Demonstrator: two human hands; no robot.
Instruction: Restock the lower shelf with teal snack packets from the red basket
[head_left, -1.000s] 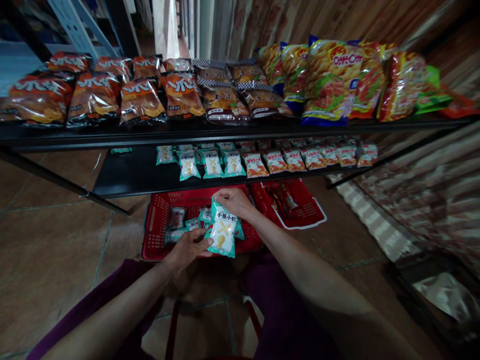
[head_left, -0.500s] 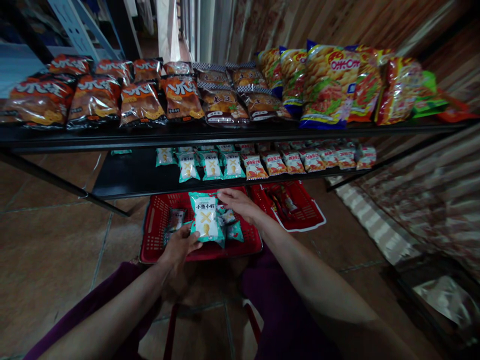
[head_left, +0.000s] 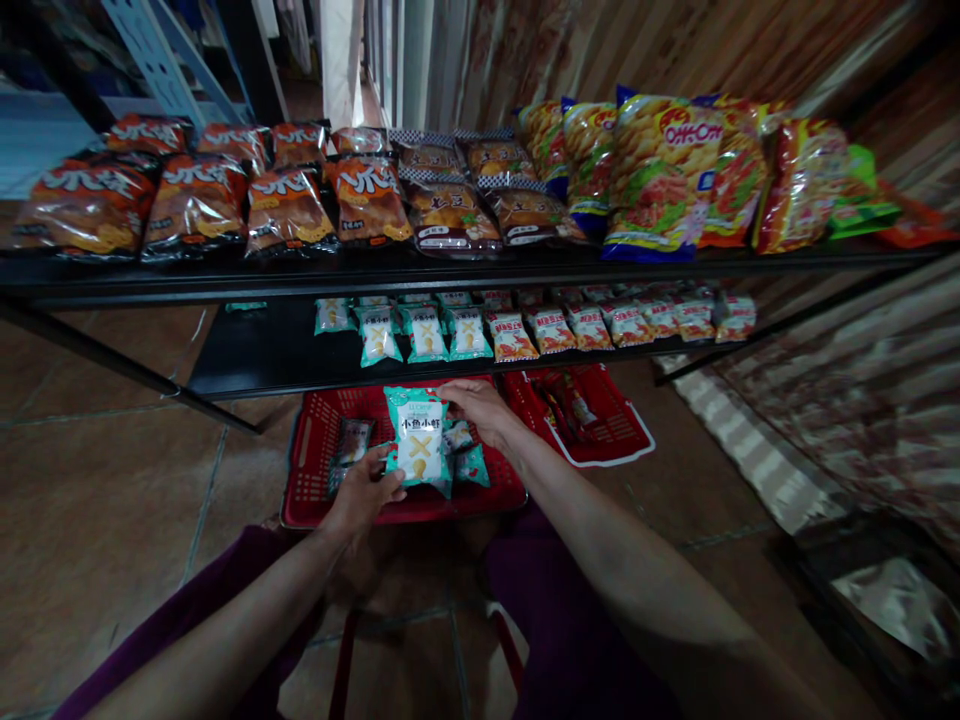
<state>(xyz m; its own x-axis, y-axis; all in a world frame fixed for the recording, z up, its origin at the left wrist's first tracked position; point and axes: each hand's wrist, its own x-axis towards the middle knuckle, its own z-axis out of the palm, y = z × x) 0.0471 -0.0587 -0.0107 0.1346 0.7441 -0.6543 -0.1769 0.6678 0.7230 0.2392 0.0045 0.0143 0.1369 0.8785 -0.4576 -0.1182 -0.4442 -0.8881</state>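
A teal and white snack bag (head_left: pixel 421 440) is held upright over a red plastic basket (head_left: pixel 309 455), its printed front toward me. My left hand (head_left: pixel 367 492) grips the bag's lower left corner, thumb on the front. At its upper right corner, my right hand (head_left: pixel 476 402) has its fingers closed on the edge. Several more teal snack bags (head_left: pixel 471 466) lie in the basket behind and beside the held one. Matching teal bags (head_left: pixel 426 334) stand in rows on the lower black shelf just beyond.
The upper shelf (head_left: pixel 450 275) carries orange chip bags (head_left: pixel 196 200), brown chip bags (head_left: pixel 454 215) and large yellow bags (head_left: pixel 664 175). Red and white snack bags (head_left: pixel 589 326) fill the lower shelf's right part. A second red basket (head_left: pixel 634 430) sits on the floor at right.
The snack bag has tilted slightly more upright in both hands. The whole view has shifted a little; the baskets and shelves are otherwise the same.
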